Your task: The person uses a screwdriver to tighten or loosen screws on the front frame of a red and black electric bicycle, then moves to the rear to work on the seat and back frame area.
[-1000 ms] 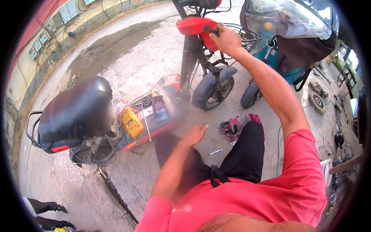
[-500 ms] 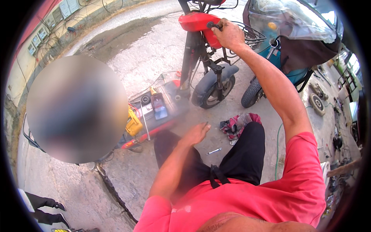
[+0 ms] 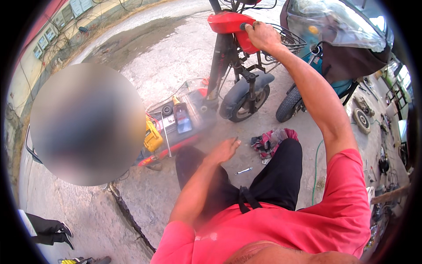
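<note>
Up ahead, my right hand (image 3: 265, 37) reaches to the red front panel (image 3: 228, 23) of an electric scooter. Its closed thumb and fingers are at a small round black part (image 3: 243, 27) on the panel's side; whether they grip it or something small against it is hidden. My left hand (image 3: 224, 150) rests by my left knee, fingers bent together, with a small dark thing at the tips too small to name. Below the panel are the scooter's front wheel (image 3: 250, 103) and open footboard, where a phone-like dark device (image 3: 182, 119) and a yellow tool (image 3: 152, 137) lie.
Between my legs a small wrench (image 3: 243, 170) lies on the concrete, near a crumpled pink-and-dark cloth (image 3: 272, 143). A teal vehicle with a dark cover (image 3: 351, 59) stands at right. Loose wheels (image 3: 361, 120) and parts line the right side. Someone's legs (image 3: 48, 229) show at lower left.
My right hand's fingers have drawn in against the black part, and a dark piece seen between them before no longer shows. The left hand stays by the knee. The view has shifted slightly.
</note>
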A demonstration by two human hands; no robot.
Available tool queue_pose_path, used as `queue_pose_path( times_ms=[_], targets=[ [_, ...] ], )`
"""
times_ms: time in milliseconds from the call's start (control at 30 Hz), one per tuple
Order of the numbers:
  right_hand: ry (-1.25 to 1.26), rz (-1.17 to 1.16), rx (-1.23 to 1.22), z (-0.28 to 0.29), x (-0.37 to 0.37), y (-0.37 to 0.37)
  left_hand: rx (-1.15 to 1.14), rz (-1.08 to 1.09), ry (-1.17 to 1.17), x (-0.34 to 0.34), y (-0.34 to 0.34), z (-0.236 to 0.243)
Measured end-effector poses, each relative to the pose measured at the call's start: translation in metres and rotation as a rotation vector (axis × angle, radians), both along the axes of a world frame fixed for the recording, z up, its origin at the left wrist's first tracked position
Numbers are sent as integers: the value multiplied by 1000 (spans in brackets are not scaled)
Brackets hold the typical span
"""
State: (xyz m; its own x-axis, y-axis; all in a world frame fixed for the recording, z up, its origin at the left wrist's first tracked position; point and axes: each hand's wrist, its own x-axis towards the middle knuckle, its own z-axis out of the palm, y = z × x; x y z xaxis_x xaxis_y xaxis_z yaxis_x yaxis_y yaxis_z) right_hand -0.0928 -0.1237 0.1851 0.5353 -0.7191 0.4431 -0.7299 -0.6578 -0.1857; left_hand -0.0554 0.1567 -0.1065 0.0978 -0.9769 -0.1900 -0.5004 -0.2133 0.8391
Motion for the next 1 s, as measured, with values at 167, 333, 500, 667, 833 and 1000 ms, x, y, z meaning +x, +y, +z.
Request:
queue_pose_path(
  times_ms=[167,333,500,667,833,1000],
  targets=[
    [-51,1,28,-9,4,-19,30,-7,-14,2,-1,2],
    [-63,34,62,-19,6,-42,13,15,-23,5,-5,-8],
    [-164,53,270,-20,11,-44,22,20,-55,14,-11,-34],
    [-140,82,261,-9,-12,-24,20,33,-36,7,-6,-12],
    [-366,263,113,29,-47,38,-55,21,-117,10,-4,-30],
    [-525,377,-660,131,-70,140,-90,46,-115,9,3,-53]
  ],
)
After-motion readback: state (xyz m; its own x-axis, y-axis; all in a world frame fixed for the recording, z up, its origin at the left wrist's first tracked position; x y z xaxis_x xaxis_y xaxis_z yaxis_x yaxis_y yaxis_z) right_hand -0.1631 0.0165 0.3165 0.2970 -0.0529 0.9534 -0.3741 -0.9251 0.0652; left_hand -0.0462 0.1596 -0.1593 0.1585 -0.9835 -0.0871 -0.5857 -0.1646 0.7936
